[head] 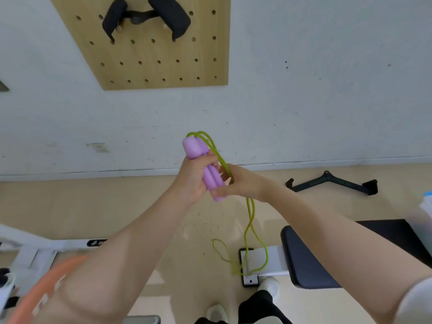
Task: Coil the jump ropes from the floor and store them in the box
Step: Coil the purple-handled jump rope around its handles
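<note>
My left hand (195,177) grips the two purple handles (205,167) of a jump rope side by side, held up in front of the wall. The yellow-green cord (251,220) loops out of the handle tops, runs down past my right hand (240,183), and hangs in loose loops to the floor. My right hand holds the cord just beside the handles, its thumb lying against their lower end. The box is not in view.
A black padded bench (308,256) with a white frame stands at the lower right. A black bar attachment (332,183) lies on the floor by the wall. An orange hoop (46,284) and white equipment sit at the lower left. A wooden pegboard (149,43) hangs on the wall.
</note>
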Available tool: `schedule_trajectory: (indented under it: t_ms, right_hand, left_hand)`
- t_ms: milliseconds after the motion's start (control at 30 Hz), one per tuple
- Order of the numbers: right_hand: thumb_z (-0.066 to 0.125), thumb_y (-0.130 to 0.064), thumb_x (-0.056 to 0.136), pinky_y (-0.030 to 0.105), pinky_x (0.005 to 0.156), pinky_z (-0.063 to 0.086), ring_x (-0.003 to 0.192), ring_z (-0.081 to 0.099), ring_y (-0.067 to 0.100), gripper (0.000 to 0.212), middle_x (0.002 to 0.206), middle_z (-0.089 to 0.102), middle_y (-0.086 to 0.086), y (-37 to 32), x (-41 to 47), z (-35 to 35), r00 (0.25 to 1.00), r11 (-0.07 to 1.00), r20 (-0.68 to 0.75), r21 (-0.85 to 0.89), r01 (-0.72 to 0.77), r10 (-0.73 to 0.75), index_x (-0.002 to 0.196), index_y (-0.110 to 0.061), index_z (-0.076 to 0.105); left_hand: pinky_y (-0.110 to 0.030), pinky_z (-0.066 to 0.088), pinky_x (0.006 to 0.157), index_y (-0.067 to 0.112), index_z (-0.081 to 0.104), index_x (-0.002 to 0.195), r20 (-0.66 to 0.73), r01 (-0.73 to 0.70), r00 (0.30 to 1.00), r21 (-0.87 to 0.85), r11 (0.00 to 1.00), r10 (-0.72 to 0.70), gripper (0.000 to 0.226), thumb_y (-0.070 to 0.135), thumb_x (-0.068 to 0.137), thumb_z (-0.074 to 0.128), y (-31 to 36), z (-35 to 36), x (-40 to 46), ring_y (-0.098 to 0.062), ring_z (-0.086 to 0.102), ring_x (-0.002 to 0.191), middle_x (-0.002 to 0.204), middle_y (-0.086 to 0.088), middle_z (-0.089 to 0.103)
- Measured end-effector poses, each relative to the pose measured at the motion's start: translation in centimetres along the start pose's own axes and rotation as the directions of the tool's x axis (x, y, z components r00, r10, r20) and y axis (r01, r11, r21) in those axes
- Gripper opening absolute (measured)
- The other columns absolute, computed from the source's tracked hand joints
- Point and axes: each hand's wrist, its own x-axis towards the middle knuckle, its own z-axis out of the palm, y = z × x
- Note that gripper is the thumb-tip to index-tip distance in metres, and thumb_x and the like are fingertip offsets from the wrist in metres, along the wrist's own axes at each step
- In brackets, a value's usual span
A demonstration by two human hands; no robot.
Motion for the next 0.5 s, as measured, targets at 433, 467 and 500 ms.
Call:
schedule_trajectory:
  t_ms: [433, 467, 500]
  right_hand:
    - [0.060, -0.009, 0.073, 0.023, 0.047, 0.029, 0.052, 0.039, 0.013, 0.028, 0.060, 0.039, -0.003, -0.7, -2.5, 2.5, 0.931, 0.965, -0.330, -0.151, -0.213, 0.154, 0.061, -0.017, 0.036]
    - [0.059, -0.010, 0.074, 0.023, 0.047, 0.030, 0.054, 0.041, 0.013, 0.027, 0.062, 0.041, -0.003, -0.4, -2.9, 2.3, 0.925, 0.956, -0.353, -0.196, -0.219, 0.140, 0.062, -0.018, 0.037]
    - [0.059, -0.012, 0.074, 0.023, 0.048, 0.031, 0.058, 0.045, 0.015, 0.025, 0.064, 0.044, -0.002, -0.1, -3.2, 2.0, 0.920, 0.939, -0.370, -0.255, -0.230, 0.125, 0.064, -0.019, 0.037]
  left_hand:
    - [-0.029, 0.044, 0.075, 0.004, 0.048, 0.083, 0.046, -0.020, 0.999, 0.095, 0.995, 0.015, 0.019, 0.004, 0.072, 0.064, -1.6, 0.7, -1.6, -0.020, 0.052, 0.076, 0.073, -0.010, 0.050]
    - [-0.027, 0.041, 0.078, -0.001, 0.054, 0.085, 0.125, -0.075, 0.991, 0.217, 0.973, 0.049, 0.022, 0.008, 0.069, 0.065, -1.5, 0.3, -1.9, -0.017, 0.053, 0.079, 0.076, -0.013, 0.055]
    - [-0.024, 0.040, 0.081, -0.006, 0.062, 0.086, 0.234, -0.150, 0.970, 0.330, 0.932, 0.074, 0.025, 0.010, 0.068, 0.066, -1.3, -0.2, -2.1, -0.013, 0.055, 0.083, 0.079, -0.013, 0.061]
